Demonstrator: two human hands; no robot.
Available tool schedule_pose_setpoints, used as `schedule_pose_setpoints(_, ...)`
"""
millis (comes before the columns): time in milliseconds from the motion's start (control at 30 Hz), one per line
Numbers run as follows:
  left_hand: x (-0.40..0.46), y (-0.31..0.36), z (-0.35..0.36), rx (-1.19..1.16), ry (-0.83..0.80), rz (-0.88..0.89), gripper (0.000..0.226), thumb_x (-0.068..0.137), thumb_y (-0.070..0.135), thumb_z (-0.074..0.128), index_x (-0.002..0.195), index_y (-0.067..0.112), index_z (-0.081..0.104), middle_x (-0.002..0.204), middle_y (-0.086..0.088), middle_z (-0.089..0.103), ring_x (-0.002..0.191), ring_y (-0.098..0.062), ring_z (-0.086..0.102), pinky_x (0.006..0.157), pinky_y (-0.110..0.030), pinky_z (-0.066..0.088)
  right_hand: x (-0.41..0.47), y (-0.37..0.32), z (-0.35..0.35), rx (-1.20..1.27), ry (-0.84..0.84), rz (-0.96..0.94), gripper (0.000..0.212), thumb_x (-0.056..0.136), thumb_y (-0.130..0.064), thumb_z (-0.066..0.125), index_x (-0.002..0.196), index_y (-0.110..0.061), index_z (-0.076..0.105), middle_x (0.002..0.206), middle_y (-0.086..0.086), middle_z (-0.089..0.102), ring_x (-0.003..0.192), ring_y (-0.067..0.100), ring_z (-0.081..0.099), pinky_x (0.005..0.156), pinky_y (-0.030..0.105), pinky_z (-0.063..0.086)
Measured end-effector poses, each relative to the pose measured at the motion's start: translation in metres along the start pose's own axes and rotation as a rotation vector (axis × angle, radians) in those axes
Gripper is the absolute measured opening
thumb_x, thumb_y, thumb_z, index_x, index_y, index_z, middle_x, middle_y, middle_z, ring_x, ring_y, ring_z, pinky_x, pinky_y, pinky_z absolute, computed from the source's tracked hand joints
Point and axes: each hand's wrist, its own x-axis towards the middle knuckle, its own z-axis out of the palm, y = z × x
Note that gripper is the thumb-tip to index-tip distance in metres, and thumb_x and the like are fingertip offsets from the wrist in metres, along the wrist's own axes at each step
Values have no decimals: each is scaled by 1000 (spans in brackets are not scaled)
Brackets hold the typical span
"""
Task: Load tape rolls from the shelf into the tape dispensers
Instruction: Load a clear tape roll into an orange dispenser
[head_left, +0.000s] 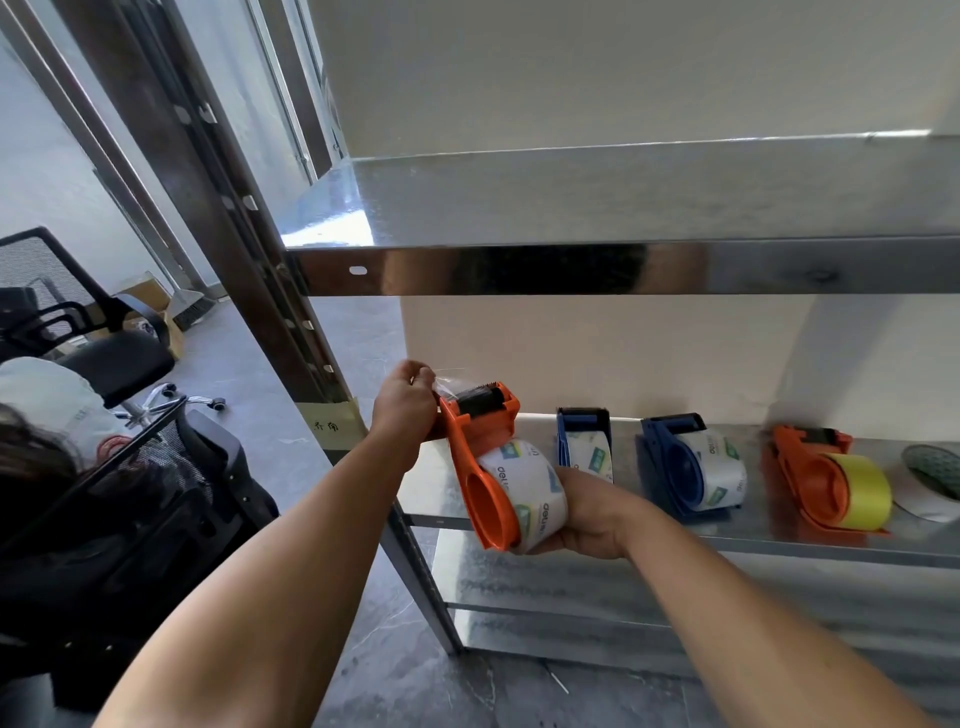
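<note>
Head view: the right hand (582, 512) cups a white printed tape roll (530, 491) from below and behind, fingers curled round it. The roll sits in an orange dispenser (480, 467), held in the air just in front of the shelf (779, 540), with its cutter end up and its round end down. The left hand (408, 400) is above and to the left of the right hand, at the cutter end; its fingertips pinch a clear tape end (444, 384) beside the black roller. Whether that strip is already under the roller I cannot tell.

Just right of the right hand, a blue dispenser (582, 441) with a white roll stands on the shelf, seen end on. Further right lies a second blue dispenser (675, 467), also loaded with a white printed roll. Beyond it lies a second orange dispenser (810, 483) carrying a yellow roll (862, 491). At the far right edge, a loose roll (932, 483) with a green patterned face lies on the shelf, partly cut off by the frame.

Above both hands a bare metal shelf board (519, 208) runs across. Left of the left hand rises the dark upright post (218, 218), with a piece of paper tape (332, 423) bearing handwriting stuck to it. Further left are black mesh office chairs (93, 332) on a grey floor (260, 415).
</note>
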Motion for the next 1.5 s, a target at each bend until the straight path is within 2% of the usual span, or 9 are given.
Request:
schedule_pose_setpoints(367, 9, -4, -4, -6, -12, -94, 17, 105, 19, 43, 102, 9, 57, 106, -20, 65, 93, -39, 70, 76, -54, 61, 0, 1, 5, -4, 33, -60, 35, 99, -14, 51, 133, -25, 51, 119, 18, 65, 98, 33, 69, 75, 42, 59)
schedule_pose_setpoints(500, 9, -10, -7, -29, -43, -148, 21, 105, 12, 44, 88, 7, 56, 78, -12, 59, 53, -20, 63, 47, -31, 56, 1, 1, 6, -14, 62, -70, 30, 100, -14, 50, 128, -22, 54, 120, 20, 63, 97, 34, 69, 77, 46, 60)
schedule_pose_setpoints(600, 7, -9, -8, -3, -98, -166, 18, 103, 10, 48, 88, 5, 58, 69, -10, 57, 39, -13, 59, 41, -24, 51, 1, 1, 5, -13, 91, -74, 25, 100, -17, 50, 124, -25, 56, 119, 16, 65, 95, 36, 70, 73, 47, 59)
schedule_pose_setpoints(767, 6, -6, -7, -6, -154, -173, 13, 100, 6, 52, 97, 0, 63, 70, -11, 61, 49, -17, 60, 47, -27, 56, -2, 0, 8, 37, 93, -97, 26, 96, -22, 59, 121, -27, 58, 113, 18, 68, 89, 37, 71, 69, 47, 58)
schedule_pose_setpoints(967, 2, -12, -4, -159, -252, -275, 15, 97, 6, 55, 97, 1, 69, 77, -13, 68, 76, -27, 66, 78, -40, 59, -4, -5, 9, 58, 121, -153, 22, 98, -18, 54, 116, -29, 59, 105, 14, 72, 94, 40, 69, 75, 55, 58)
schedule_pose_setpoints(1067, 1, -13, -1, -95, -292, -294, 13, 94, 18, 62, 98, 7, 68, 82, -10, 71, 77, -25, 68, 76, -35, 57, -6, -6, 9, 76, 127, -154, 22, 100, -16, 50, 114, -31, 58, 99, 9, 74, 90, 37, 71, 70, 49, 60)
schedule_pose_setpoints(1200, -1, -14, 1, -110, -335, -290, 13, 94, 20, 62, 100, 10, 68, 88, -9, 72, 81, -25, 68, 74, -35, 58, -5, -6, 8, 69, 147, -164, 22, 101, -18, 47, 114, -31, 58, 102, 8, 74, 95, 39, 70, 77, 55, 58)
schedule_pose_setpoints(1333, -4, -17, 1, -224, -407, -240, 22, 100, 12, 51, 110, 17, 70, 103, -14, 70, 99, -32, 67, 93, -45, 53, -4, -5, 8, 90, 161, -162, 20, 102, -21, 46, 115, -30, 58, 104, 8, 73, 96, 39, 70, 79, 56, 58)
schedule_pose_setpoints(1500, -7, -20, 2, -310, -404, -190, 30, 98, 1, 44, 109, 11, 70, 104, -17, 67, 102, -34, 63, 92, -46, 53, 2, -3, 9, 121, 183, -155, 21, 102, -22, 46, 121, -28, 54, 106, 9, 73, 96, 40, 70, 84, 62, 54)
